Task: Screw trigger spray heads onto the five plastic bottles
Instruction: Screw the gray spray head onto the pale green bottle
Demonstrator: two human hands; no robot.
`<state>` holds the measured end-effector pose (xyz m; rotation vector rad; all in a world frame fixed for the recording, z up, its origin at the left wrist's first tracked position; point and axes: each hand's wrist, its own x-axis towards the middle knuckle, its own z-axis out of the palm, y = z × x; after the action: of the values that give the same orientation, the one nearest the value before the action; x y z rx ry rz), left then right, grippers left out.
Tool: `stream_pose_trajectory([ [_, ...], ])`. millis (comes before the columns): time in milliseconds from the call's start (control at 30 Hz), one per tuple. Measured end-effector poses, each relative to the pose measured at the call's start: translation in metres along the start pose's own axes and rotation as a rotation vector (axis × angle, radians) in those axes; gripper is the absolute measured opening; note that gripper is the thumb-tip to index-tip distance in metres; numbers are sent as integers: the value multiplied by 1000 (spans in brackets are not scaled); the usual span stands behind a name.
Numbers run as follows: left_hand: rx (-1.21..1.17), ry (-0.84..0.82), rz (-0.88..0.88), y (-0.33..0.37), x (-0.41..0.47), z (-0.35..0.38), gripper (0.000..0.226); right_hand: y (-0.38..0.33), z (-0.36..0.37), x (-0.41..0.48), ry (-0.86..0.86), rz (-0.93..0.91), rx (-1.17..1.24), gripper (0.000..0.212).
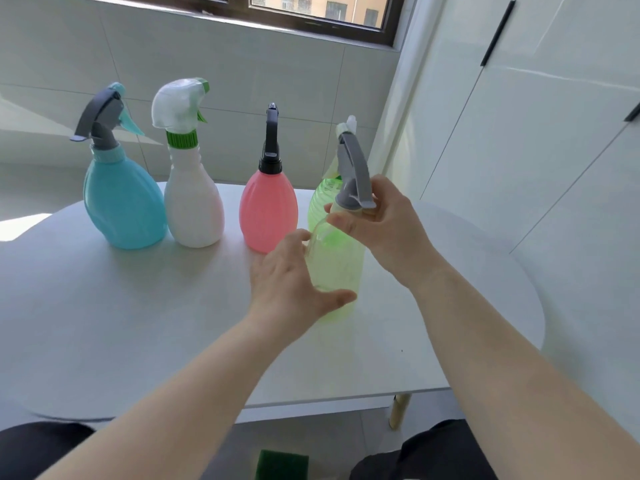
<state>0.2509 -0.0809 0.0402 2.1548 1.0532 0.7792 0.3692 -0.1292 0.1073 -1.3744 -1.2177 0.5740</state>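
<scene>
Five bottles on the white table (104, 306), and we sweep across from the left of the frame: the blue bottle (121, 206), the white bottle (194, 209) and the pink bottle (268, 213) stand upright in a row, each already capped with a spray head. Right of centre, the left hand (291, 282) cups the side of the pale green bottle (337, 265), fingers curled behind it and thumb across the front, steadying it upright. A second, ribbed green bottle (320, 199) sits just behind, mostly hidden; whether it carries a head, I can't tell. Directly above, the right hand (384, 226) pinches the collar of the grey spray head (353, 174), which stands near vertical on the neck. That's the key: head axis in line with bottle axis, right hand on top, left below. Looks like the last head going on, and the twist wants that line kept straight or the thread may cross.
</scene>
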Motion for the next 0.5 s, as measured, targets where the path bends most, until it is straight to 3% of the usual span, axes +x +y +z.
stream_pose_trajectory([
  [100,-179,-192,45,-9,8,-14,95,-3,-6,-1,-134,8,91,25],
  [200,-291,-397,77,-12,18,-18,86,-3,-5,-1,-141,22,91,24],
  [367,-303,-306,75,-11,20,-9,84,3,8,-5,120,-50,-65,22],
  [500,-283,-267,78,-9,18,-7,84,4,4,-7,17,-56,-195,14],
])
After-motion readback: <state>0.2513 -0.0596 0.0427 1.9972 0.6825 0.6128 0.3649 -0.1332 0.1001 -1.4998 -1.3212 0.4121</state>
